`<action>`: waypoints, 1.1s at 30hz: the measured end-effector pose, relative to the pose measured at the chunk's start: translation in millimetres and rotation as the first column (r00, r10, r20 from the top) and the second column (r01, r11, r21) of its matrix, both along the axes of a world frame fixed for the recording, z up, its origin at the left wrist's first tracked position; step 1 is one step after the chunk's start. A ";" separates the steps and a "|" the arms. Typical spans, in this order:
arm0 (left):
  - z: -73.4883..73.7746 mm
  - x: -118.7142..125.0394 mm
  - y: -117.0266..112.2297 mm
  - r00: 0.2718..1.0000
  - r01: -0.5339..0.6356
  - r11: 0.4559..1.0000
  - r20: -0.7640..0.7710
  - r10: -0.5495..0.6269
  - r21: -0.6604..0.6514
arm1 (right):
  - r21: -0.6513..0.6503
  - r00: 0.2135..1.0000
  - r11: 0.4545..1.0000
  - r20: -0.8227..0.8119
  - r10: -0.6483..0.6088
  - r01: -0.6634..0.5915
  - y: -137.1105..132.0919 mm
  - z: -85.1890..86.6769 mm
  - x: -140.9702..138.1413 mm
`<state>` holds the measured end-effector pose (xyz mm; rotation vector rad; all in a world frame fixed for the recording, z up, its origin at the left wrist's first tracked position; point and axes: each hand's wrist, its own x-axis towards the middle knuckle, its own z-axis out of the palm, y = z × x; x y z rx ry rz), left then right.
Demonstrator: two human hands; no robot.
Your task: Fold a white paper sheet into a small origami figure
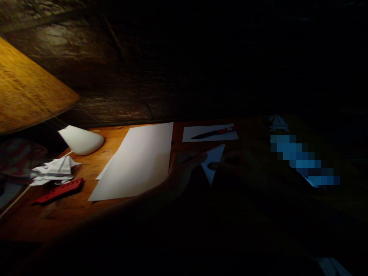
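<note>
The scene is very dark, lit only from the left. A folded white paper triangle [214, 163] lies on the wooden table [74, 203]. My left hand [185, 170] reaches in from the lower left, and its fingers press on the triangle's left edge. My right hand [230, 163] is barely visible in shadow, with a fingertip on the triangle's right side. A large white sheet [138, 161] lies flat just left of my left hand.
A knife with a red handle [214, 133] rests on a smaller white sheet [209, 133] behind. A lamp shade [25, 88] hangs at the left over a white lamp base [82, 140], folded paper shapes [56, 168] and a red ruler-like piece [59, 190]. A folded paper figure [278, 122] sits at the far right.
</note>
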<state>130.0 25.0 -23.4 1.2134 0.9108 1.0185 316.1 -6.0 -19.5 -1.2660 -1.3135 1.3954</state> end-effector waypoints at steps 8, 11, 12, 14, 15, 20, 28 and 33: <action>-8.9 -6.8 9.9 0.976 0.210 0.978 -0.064 -0.210 -0.009 | -0.044 0.997 0.998 -0.063 -0.044 0.041 5.4 3.9 11.0; -5.7 -10.3 11.7 0.944 0.283 0.951 -0.212 -0.253 0.125 | -0.027 0.999 0.999 0.049 -0.021 0.022 8.8 -0.3 16.0; -4.4 -11.8 12.0 0.927 0.311 0.933 -0.275 -0.254 0.184 | -0.012 0.996 1.000 0.086 -0.020 0.021 10.5 -2.6 17.6; -2.0 -15.7 12.1 0.893 0.351 0.888 -0.391 -0.222 0.298 | 0.068 0.982 0.998 0.187 -0.005 -0.008 14.6 -7.6 21.4; -0.8 -17.9 12.0 0.885 0.351 0.860 -0.431 -0.175 0.371 | 0.135 0.967 0.990 0.256 0.010 -0.046 16.8 -10.2 23.6; 3.8 -26.5 11.6 0.819 0.459 0.474 -0.565 0.103 0.752 | 0.391 0.777 0.839 0.627 0.057 -0.377 23.5 -19.1 34.2; -5.8 -31.6 16.6 0.568 0.800 0.297 -0.817 -0.097 0.521 | 0.386 0.688 0.828 0.726 0.000 -0.407 23.7 -15.4 35.8; -3.0 -30.0 9.7 0.549 0.816 0.239 -0.835 -0.036 0.526 | 0.405 0.689 0.809 0.725 -0.001 -0.425 25.4 -17.3 39.2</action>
